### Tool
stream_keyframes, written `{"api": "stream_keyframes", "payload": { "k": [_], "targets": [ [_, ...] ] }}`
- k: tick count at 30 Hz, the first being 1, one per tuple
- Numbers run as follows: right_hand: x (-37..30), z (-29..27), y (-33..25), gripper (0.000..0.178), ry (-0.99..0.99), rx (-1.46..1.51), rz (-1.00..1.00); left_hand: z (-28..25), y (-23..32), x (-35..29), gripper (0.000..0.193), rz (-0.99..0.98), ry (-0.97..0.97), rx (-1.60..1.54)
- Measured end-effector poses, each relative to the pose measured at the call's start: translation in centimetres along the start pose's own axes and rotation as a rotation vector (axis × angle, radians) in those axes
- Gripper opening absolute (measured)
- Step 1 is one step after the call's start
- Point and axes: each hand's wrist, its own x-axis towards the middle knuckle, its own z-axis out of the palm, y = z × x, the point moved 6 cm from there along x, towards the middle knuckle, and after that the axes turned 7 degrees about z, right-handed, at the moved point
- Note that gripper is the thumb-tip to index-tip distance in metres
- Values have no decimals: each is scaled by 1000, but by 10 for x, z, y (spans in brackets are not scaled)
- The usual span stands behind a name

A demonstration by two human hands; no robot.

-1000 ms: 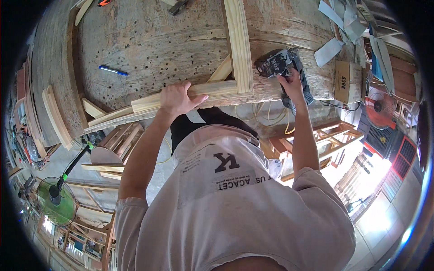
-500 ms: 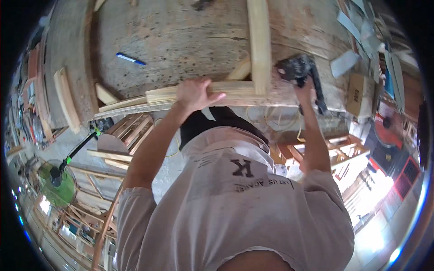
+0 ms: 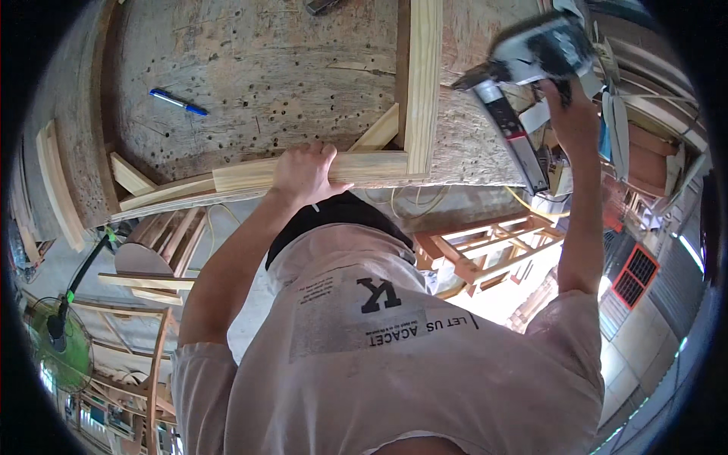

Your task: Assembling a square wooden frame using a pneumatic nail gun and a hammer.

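My right hand (image 3: pixel 570 106) is wrapped round the handle of a nail gun (image 3: pixel 542 57), raised at the right above the workbench. Its nose points left toward a pale upright wooden strip (image 3: pixel 423 83), apart from it. My left hand (image 3: pixel 305 176) grips a pale wooden strip (image 3: pixel 371 165) along the bench's near edge, fingers over the top and thumb toward me. This strip's right end meets the foot of the upright strip. A small diagonal wooden brace (image 3: pixel 378 129) sits in that corner, and another brace (image 3: pixel 130 174) lies in the left corner.
A blue pen (image 3: pixel 177 101) lies on the nail-pocked workbench (image 3: pixel 250 61). One loose wooden piece (image 3: pixel 59 186) rests at the left. Below stand a wooden frame (image 3: pixel 493 246) and a green fan (image 3: pixel 59 345). A dark tool (image 3: pixel 320 6) lies at the far edge of view.
My right hand has lifted the nail gun off the bench, up and to the right. My left hand stays on the wooden strip. The view has shifted somewhat.
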Motion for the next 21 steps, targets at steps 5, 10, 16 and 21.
{"api": "stream_keyframes", "payload": {
  "k": [5,10,16,21],
  "targets": [
    [33,53,-128,67,-373,-195,-521,2,-4,-1,57,30,58,-14],
    [23,111,-203,70,-675,-557,-665,6,-6,1,56,12,48,-49],
    [8,126,-225,57,-561,-529,-1003,11,-9,0,53,-13,-8,-72],
    [11,129,-228,58,-534,-543,-1099,10,-10,0,53,-3,46,-78]
  ]
}}
